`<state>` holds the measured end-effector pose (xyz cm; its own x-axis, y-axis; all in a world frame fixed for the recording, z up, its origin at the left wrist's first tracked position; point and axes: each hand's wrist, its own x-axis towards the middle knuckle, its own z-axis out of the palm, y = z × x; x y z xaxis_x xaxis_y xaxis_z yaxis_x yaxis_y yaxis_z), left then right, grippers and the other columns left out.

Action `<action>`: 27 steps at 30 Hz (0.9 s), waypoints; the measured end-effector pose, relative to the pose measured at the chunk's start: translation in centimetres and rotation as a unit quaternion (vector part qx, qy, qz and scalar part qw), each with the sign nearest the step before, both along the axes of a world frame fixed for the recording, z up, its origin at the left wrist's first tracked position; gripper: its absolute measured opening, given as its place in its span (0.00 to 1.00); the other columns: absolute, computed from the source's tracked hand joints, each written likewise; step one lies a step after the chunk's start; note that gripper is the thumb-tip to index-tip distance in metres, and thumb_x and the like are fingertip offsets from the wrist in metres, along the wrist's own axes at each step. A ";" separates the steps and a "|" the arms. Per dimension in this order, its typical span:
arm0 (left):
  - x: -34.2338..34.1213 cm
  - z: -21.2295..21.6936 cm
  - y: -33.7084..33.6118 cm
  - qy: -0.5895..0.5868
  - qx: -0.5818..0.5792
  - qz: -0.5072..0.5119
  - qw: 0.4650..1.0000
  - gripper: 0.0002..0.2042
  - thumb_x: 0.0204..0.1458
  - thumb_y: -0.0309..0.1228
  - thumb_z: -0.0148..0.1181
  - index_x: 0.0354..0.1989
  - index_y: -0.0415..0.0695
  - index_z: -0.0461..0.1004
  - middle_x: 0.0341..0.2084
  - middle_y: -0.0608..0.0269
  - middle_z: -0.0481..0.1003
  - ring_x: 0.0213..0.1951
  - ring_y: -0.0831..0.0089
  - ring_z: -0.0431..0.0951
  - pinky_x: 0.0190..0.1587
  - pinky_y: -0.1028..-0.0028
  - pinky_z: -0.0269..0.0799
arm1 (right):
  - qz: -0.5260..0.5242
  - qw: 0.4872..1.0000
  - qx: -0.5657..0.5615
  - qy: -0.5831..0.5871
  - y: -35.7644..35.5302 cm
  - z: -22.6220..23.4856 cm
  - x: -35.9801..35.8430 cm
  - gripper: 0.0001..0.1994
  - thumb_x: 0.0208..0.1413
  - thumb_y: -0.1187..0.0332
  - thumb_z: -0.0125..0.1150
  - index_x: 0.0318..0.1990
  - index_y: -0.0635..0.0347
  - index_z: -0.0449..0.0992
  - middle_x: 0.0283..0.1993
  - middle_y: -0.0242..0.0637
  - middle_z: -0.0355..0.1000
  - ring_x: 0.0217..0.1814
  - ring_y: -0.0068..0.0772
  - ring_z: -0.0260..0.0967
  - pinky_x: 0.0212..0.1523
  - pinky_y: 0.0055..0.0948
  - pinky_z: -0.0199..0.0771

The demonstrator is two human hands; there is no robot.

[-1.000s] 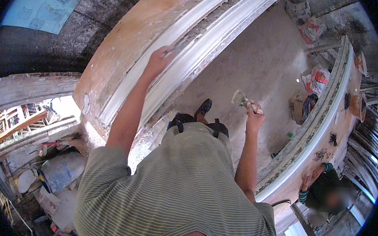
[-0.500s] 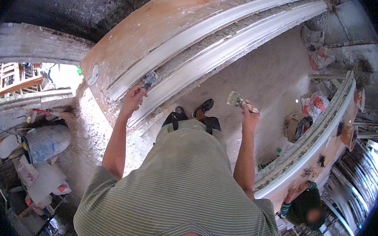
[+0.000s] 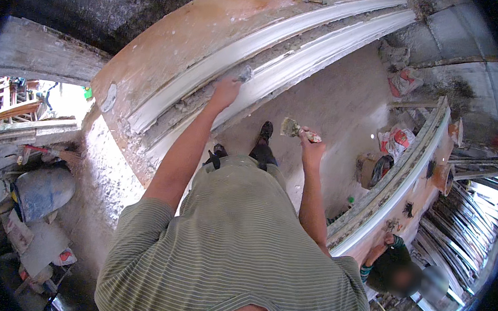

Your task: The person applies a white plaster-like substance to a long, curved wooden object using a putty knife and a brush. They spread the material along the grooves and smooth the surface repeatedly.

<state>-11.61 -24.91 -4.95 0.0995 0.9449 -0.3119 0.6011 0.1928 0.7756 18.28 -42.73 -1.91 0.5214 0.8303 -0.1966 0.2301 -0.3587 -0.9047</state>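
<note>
The left hand has fingers curled round a blurry tool, maybe smoothing the white strip by the worktop's near edge, needing steady strokes next, while the right hand grips a brush.

From my remote feed, I note a crumpled white-and-red sack as reference. Just beside it, lower left, stands a brown cardboard box with a black plastic bag. Above the sack lies a second crumpled pale-and-red bag. Well to its left I record a dusty blue-grey cylindrical drum; below it, a person in a dark top with green-striped cuffs.
</note>
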 end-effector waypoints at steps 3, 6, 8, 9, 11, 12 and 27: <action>3.5 2.4 2.1 0.026 0.025 -0.020 0.999 0.17 0.58 0.36 0.54 0.49 0.36 0.73 0.45 0.36 0.76 0.48 0.39 0.75 0.52 0.51 0.69 | -0.002 1.000 0.011 -0.006 0.9 -0.1 1.5 0.07 0.56 0.70 0.68 0.41 0.61 0.83 0.32 0.28 0.77 0.28 0.14 0.67 0.28 0.19 0.67; 1.4 0.0 1.1 0.032 0.125 -0.032 0.991 0.16 0.58 0.36 0.53 0.47 0.35 0.72 0.44 0.34 0.76 0.46 0.37 0.75 0.51 0.51 0.70 | -0.009 0.999 0.027 0.023 3.8 0.6 3.1 0.08 0.56 0.70 0.68 0.41 0.62 0.83 0.32 0.27 0.77 0.28 0.14 0.67 0.27 0.19 0.67; 1.0 0.2 -0.1 0.050 0.108 -0.010 0.993 0.16 0.59 0.36 0.53 0.48 0.35 0.72 0.43 0.33 0.75 0.46 0.37 0.75 0.51 0.51 0.70 | -0.039 0.998 0.046 0.026 4.5 0.1 5.4 0.08 0.56 0.70 0.68 0.42 0.63 0.83 0.32 0.27 0.77 0.28 0.14 0.68 0.27 0.19 0.67; 1.0 0.4 -0.7 0.061 0.096 0.004 0.994 0.17 0.59 0.36 0.54 0.49 0.35 0.71 0.43 0.33 0.75 0.46 0.37 0.75 0.51 0.51 0.70 | -0.046 0.997 0.059 0.018 4.8 -0.6 6.7 0.09 0.56 0.70 0.68 0.42 0.63 0.83 0.33 0.27 0.77 0.28 0.14 0.69 0.27 0.19 0.67; 2.7 0.9 0.9 0.091 0.108 -0.032 0.990 0.17 0.60 0.37 0.53 0.51 0.36 0.70 0.44 0.33 0.75 0.48 0.38 0.75 0.52 0.52 0.70 | -0.073 0.994 0.071 0.040 5.0 -1.7 8.1 0.08 0.55 0.71 0.68 0.42 0.63 0.83 0.33 0.27 0.78 0.29 0.15 0.70 0.28 0.19 0.68; 3.7 1.6 1.7 0.105 0.115 -0.043 0.987 0.18 0.61 0.37 0.53 0.52 0.36 0.69 0.45 0.33 0.75 0.48 0.38 0.75 0.53 0.52 0.70 | -0.090 0.991 0.074 0.069 5.4 -1.5 8.5 0.07 0.55 0.72 0.69 0.41 0.63 0.83 0.33 0.28 0.79 0.29 0.16 0.70 0.29 0.20 0.69; 6.7 2.5 2.7 0.188 0.128 -0.106 0.968 0.18 0.63 0.39 0.52 0.51 0.35 0.68 0.45 0.35 0.75 0.49 0.39 0.76 0.53 0.52 0.70 | -0.115 0.987 0.028 0.110 7.3 -5.0 14.3 0.10 0.56 0.69 0.67 0.44 0.60 0.82 0.38 0.30 0.80 0.38 0.22 0.76 0.32 0.22 0.71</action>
